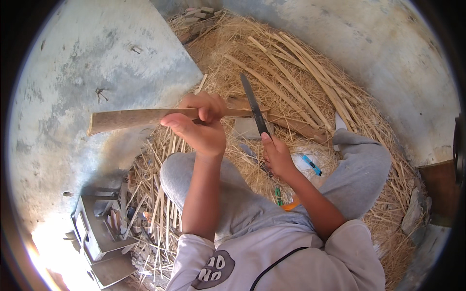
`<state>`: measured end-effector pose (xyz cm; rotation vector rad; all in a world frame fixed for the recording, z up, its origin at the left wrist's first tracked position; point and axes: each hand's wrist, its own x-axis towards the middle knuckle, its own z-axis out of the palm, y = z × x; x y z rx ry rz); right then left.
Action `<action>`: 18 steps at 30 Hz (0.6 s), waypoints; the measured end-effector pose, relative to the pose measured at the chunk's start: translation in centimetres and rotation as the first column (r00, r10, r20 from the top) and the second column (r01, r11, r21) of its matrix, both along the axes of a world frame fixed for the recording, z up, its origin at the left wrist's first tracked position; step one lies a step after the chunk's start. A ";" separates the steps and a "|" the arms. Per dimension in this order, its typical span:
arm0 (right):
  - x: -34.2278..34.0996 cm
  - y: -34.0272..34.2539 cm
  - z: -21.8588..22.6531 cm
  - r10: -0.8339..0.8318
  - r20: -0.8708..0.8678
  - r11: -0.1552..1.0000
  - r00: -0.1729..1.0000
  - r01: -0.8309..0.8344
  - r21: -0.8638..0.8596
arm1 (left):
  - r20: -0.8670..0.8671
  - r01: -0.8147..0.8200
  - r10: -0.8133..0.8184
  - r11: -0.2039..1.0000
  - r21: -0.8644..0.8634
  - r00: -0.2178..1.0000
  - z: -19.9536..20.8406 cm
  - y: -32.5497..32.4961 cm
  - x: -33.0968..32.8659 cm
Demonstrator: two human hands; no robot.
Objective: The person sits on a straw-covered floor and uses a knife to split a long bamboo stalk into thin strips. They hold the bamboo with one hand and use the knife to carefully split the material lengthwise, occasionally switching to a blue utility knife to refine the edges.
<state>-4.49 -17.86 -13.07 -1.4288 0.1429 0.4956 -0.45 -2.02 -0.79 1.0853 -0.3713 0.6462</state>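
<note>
Holding a flat bamboo slat (126, 120) out crosswise above the lap, the left hand (206, 123) had its thumb along the near side and its fingers curled over, gripping the piece firmly near its middle. The right hand (278, 156) had its fingers wrapped around the lower end of a long-bladed knife (251, 98), whose dark blade slanted upward and crossed the slat's far right end in the view; whether steel and bamboo touched could not be told.

Judging by how things lay, the work was well under way but the piece in hand was not finished. The slat was wide and looked whole along its visible left part, with no split showing there, so most of the cutting on it seemed undone; its right end was too small and crowded to judge.

Beyond the knife, a spread of long pale strips (318, 75) rested on the floor, probably pieces already split. Thin splints (162, 208) lay beside the left knee, and heaped straw-like shavings (208, 46) suggested much trimming had been done. A blue utility cutter (312, 165) lay between the legs, untouched by either hand.
</note>
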 end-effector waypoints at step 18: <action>-0.5 -0.3 0.6 -0.092 0.501 0.952 0.860 0.224 -0.208 | -0.019 0.016 -0.015 0.995 0.094 1.000 0.6 -1.4 0.0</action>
